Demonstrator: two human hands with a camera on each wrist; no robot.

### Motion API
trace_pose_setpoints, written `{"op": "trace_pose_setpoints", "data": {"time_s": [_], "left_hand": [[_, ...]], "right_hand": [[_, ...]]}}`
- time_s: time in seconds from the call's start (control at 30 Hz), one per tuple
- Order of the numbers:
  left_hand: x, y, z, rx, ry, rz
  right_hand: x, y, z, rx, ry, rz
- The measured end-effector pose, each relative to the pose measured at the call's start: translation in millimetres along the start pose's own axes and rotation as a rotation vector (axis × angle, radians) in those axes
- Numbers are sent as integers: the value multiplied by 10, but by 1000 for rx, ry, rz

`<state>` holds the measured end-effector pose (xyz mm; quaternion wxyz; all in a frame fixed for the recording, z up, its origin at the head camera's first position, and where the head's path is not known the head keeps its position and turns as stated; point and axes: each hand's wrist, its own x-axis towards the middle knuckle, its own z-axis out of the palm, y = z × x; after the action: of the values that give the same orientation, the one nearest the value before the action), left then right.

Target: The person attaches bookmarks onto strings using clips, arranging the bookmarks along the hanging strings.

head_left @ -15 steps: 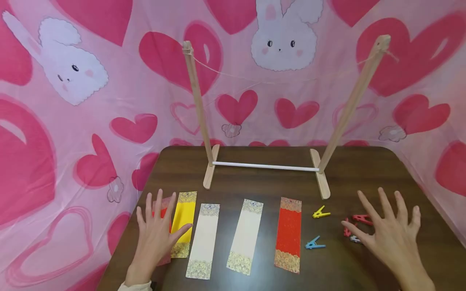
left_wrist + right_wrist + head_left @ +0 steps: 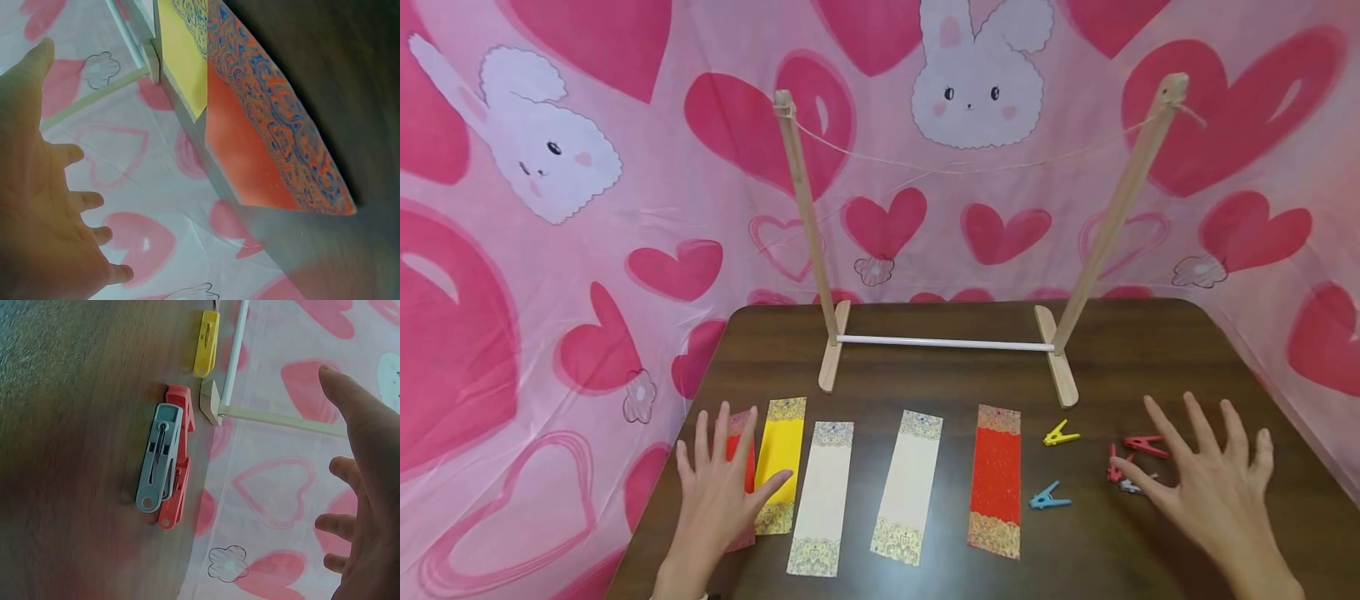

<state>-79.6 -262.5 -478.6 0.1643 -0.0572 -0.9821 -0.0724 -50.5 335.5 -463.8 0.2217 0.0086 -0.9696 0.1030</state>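
My left hand, fingers spread, hovers above a red card with patterned ends and partly hides it. A yellow card lies beside that one, then two white cards and another red card. My right hand, fingers also spread, is over the table's right side, near two red clips and a pale grey clip. Left of these lie a yellow clip and a blue clip. Both hands hold nothing.
At the table's back stands a wooden frame with two posts, joined low down by a white rod. A thin string sags between the post tops. A pink heart-and-rabbit cloth hangs behind the brown table.
The head view has shifted slightly. In it, my left hand sits a little lower and further left, and my right hand slightly lower. Cards and clips lie as before.
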Motion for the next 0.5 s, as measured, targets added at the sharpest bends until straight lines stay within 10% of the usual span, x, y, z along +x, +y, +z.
{"op": "trace_pose_setpoints", "data": {"time_s": [0.5], "left_hand": [[-51, 19, -118, -11, -60, -60]], "right_hand": [[-44, -199, 23, 204, -42, -48]]}}
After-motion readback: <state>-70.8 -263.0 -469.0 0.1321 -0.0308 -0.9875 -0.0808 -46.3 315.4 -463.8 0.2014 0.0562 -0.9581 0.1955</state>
